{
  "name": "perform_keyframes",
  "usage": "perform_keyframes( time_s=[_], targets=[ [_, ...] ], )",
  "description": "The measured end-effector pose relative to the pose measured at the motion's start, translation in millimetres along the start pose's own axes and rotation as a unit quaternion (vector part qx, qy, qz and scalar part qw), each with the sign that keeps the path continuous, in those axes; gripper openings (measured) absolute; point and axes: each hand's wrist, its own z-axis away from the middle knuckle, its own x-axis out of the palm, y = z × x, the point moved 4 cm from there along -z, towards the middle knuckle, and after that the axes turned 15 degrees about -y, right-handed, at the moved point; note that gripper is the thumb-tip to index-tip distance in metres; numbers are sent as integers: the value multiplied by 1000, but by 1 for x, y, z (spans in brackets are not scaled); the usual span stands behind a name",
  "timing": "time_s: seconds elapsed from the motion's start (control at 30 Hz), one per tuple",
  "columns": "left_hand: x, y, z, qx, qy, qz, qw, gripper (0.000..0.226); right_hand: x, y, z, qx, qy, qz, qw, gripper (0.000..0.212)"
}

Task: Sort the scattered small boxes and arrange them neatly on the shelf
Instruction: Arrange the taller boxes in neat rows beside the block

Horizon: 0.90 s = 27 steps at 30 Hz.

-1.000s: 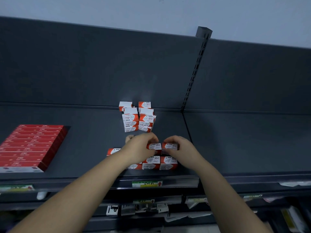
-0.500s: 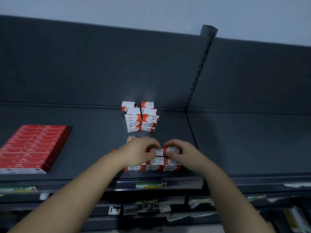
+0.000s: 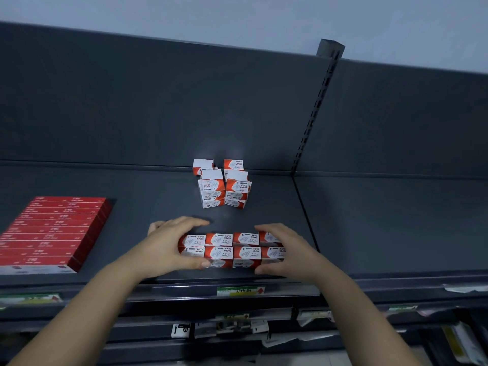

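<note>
The block of small boxes point(image 3: 232, 249) sits in two rows, low in the centre of the frame, near the front edge of the dark shelf point(image 3: 369, 228). A taller stack of boxes point(image 3: 223, 186) stands behind it by the grey back panel point(image 3: 132, 101), and red flat packs point(image 3: 52, 228) lie at left. My left hand point(image 3: 169, 247) and right hand point(image 3: 285, 252) clasp the block's ends, thumbs in front, fingers curved behind.

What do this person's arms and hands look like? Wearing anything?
Both the left arm and right arm are bare, with no sleeve in view. The left hand and right hand wear no gloves, and no watch, ring or bracelet shows.
</note>
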Motion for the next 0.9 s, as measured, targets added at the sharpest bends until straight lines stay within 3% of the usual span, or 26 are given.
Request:
perform_keyframes(
  time_s=[0.33,0.47,0.63,0.9],
  targets=[
    [23,-4,-4,33,36,99,994,80,10,-11,-4,8,40,89,995,81],
    [28,-5,-8,46,44,113,991,83,12,-11,-4,8,63,67,996,72],
    [27,-2,-11,53,61,148,986,64,12,-12,-2,14,71,45,996,67],
    [27,-2,-12,47,62,178,981,59,14,-5,-7,10,73,-11,997,60]
  ],
)
